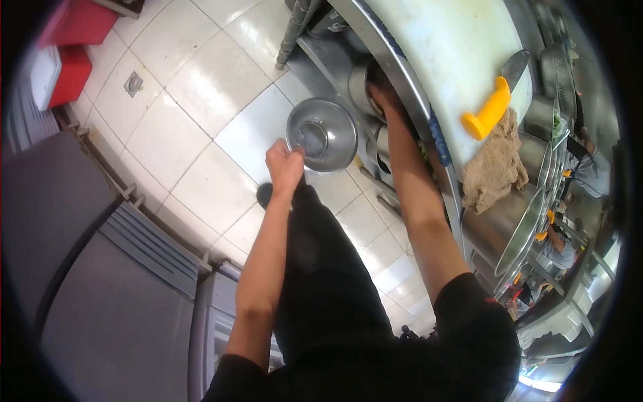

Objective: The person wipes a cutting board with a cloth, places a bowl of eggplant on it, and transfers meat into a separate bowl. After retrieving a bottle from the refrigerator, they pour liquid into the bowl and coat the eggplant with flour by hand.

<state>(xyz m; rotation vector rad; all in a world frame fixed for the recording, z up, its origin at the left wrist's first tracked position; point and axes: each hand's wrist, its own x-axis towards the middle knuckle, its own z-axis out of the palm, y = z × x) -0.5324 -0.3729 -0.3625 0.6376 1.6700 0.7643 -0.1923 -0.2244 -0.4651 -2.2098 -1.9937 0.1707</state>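
Observation:
My left hand point(284, 165) is closed on the near rim of a shiny metal bowl point(343, 131), which is held tilted above the floor, its inside facing up toward me. At the bottom of the bowl shows a smaller round shape. My right hand point(382, 97) reaches under the table edge to a metal pot point(360, 86) on the lower shelf. It overlaps the pot's opening, and its fingers are hidden in shadow.
A knife with a yellow handle point(487, 110) and a brown cloth point(494, 164) lie on the white tabletop point(445, 40). Metal pots point(499, 224) stand at the right, with other people beyond. Grey cabinets point(120, 308) and a red-and-white box point(70, 77) are at left.

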